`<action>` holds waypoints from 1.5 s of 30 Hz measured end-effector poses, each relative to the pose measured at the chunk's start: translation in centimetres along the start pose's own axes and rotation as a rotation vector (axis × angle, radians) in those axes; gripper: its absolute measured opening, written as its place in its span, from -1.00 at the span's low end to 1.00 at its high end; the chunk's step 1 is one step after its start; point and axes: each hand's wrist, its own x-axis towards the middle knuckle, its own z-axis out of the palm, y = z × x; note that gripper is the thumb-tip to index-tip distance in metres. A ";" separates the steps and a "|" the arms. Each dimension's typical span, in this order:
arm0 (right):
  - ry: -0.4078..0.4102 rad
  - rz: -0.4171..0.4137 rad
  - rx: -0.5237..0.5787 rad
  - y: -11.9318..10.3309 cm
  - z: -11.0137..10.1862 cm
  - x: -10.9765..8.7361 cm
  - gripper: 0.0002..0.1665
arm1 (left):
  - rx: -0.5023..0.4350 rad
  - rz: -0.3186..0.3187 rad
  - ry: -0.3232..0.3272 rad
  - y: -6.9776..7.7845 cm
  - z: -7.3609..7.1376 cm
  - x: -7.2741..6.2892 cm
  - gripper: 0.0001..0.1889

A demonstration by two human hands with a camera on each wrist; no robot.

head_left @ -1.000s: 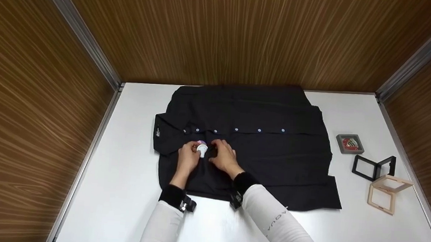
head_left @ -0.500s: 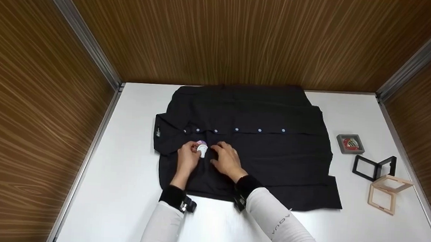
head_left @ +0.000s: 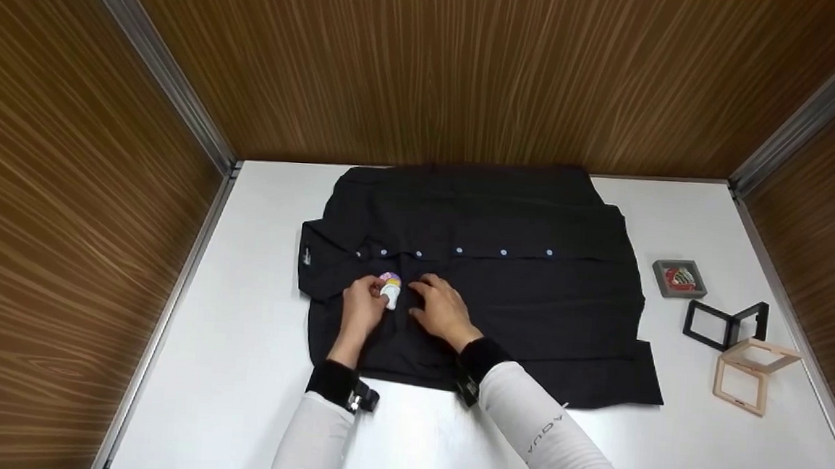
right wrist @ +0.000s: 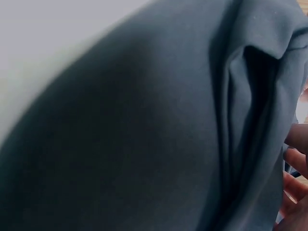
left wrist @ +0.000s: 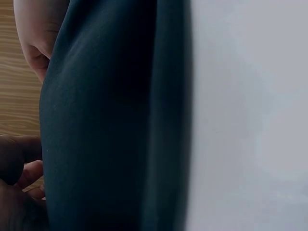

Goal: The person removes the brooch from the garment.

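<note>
A black button-up shirt (head_left: 544,300) lies spread flat in the head view, its collar to the left. Over its upper front, my left hand (head_left: 361,306) pinches a small ice-cream-shaped badge (head_left: 391,292), white below with a purple and yellow top. Just to its right, my right hand (head_left: 442,311) rests at the shirt with thumb and fingers apart, holding nothing. Raised dark cloth fills much of both wrist views. Fingers of the left hand (left wrist: 21,187) show past it at the left wrist view's lower edge; the right hand (right wrist: 296,178) is partly hidden in its own view.
Right of the shirt, a grey framed box (head_left: 679,279) with a red and white item lies on the white table (head_left: 247,412). Near it stand an open black hinged frame (head_left: 709,326) and an open light-wood one (head_left: 739,385). Wood-grain walls (head_left: 435,69) enclose the table.
The badge has turned in my left fingers, so its coloured top shows more. My right hand has drawn slightly right, away from the badge.
</note>
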 end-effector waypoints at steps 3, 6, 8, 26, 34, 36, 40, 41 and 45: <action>0.008 -0.010 0.002 0.1 0.0 0.0 -0.47 | 0.005 -0.005 -0.011 -0.1 -0.1 -0.1 -0.80; 0.019 -0.019 0.003 0.3 0.0 -0.1 -0.47 | -0.002 -0.010 -0.022 -0.3 -0.3 -0.1 -0.81; 0.029 -0.028 0.005 0.4 0.0 0.0 -0.46 | -0.013 -0.020 -0.027 -0.5 -0.5 -0.1 -0.81; -0.022 -0.060 -0.091 0.7 -0.2 -0.2 -0.44 | -0.285 -0.202 0.043 -2.5 -2.4 0.6 -0.79; -0.059 -0.077 -0.144 1.5 -0.9 -1.1 -0.40 | -0.310 -0.231 0.040 -2.7 -2.5 0.6 -0.80; -0.078 -0.068 -0.153 1.7 -1.1 -1.3 -0.38 | -0.302 -0.228 0.039 -2.7 -2.5 0.5 -0.79; -0.116 -0.058 -0.149 2.0 -1.3 -1.6 -0.36 | -0.292 -0.218 0.032 -2.5 -2.6 0.4 -0.77; -0.122 -0.059 -0.143 2.1 -1.3 -1.7 -0.36 | -0.289 -0.216 0.031 -2.5 -2.6 0.4 -0.77; -0.140 -0.064 -0.070 2.3 -1.5 -1.7 -0.36 | -0.282 -0.204 0.019 -2.5 -2.6 0.3 -0.78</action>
